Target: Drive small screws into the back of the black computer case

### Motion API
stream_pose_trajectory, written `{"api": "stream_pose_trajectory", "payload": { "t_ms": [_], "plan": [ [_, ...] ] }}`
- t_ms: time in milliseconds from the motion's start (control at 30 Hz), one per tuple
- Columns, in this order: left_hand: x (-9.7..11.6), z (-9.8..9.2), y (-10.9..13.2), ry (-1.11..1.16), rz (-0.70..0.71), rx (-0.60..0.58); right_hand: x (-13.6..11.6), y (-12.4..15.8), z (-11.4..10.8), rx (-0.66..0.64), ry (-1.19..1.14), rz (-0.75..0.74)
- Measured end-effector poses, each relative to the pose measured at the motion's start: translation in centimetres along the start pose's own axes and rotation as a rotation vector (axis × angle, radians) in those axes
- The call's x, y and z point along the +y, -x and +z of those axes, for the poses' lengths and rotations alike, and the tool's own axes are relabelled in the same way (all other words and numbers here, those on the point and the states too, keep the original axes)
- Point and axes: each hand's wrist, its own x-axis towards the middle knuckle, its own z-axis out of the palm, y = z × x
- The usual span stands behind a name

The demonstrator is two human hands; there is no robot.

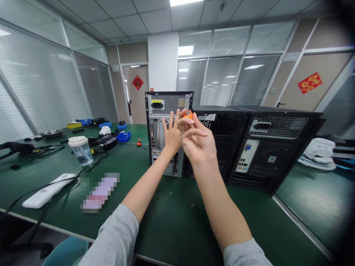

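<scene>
The back of a computer tower [169, 98] faces me, with its power socket, vent mesh and ports showing. My left hand [172, 135] is open against that back panel, its fingers spread upward. In front of the tower's upper right edge, my right hand [197, 142] is closed around a small orange-and-black screwdriver [188, 115]. Only the screwdriver's orange handle shows clearly; its tip is hidden. A few tiny screws [192, 205] lie on the green table [172, 236] nearer to me.
Two more black computer cases [277, 151] stand to the right. On the left are a lidded plastic cup [81, 150], a white power strip [50, 190], a blurred-out flat object [101, 194], cables, blue trays [123, 137] and another small orange tool [139, 142]. A teal bin [66, 251] sits below the table edge.
</scene>
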Motion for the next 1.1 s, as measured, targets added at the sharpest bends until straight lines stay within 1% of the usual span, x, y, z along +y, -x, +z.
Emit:
{"api": "stream_pose_trajectory", "payload": {
  "t_ms": [100, 167, 400, 600, 767, 867, 1000, 1100],
  "plan": [
    [0.0, 0.4, -0.1, -0.034, -0.017, 0.022, 0.1, 0.0, -0.2, -0.033, 0.007, -0.003],
    [0.0, 0.4, -0.2, -0.049, -0.022, 0.020, 0.1, 0.0, -0.3, -0.033, 0.010, 0.001],
    [0.7, -1.4, 0.0, -0.024, -0.004, -0.034, 0.1, 0.3, 0.0, -0.030, 0.000, 0.011],
    [0.4, -0.4, -0.2, -0.023, -0.012, -0.020, 0.0, 0.5, -0.1, -0.077, 0.032, 0.014],
    [0.4, -0.4, -0.2, -0.017, -0.015, -0.037, 0.1, 0.5, 0.1, -0.061, 0.011, 0.035],
    [0.3, -0.3, -0.1, -0.015, -0.020, -0.022, 0.1, 0.5, 0.2, -0.053, -0.033, 0.030],
    [0.2, 0.3, 0.0, -0.028, -0.037, 0.015, 0.0, 0.6, 0.3, -0.015, -0.090, 0.024],
    [0.3, 0.5, 0.0, -0.039, -0.040, 0.007, -0.2, 0.6, 0.4, -0.009, -0.102, 0.026]
  ]
}}
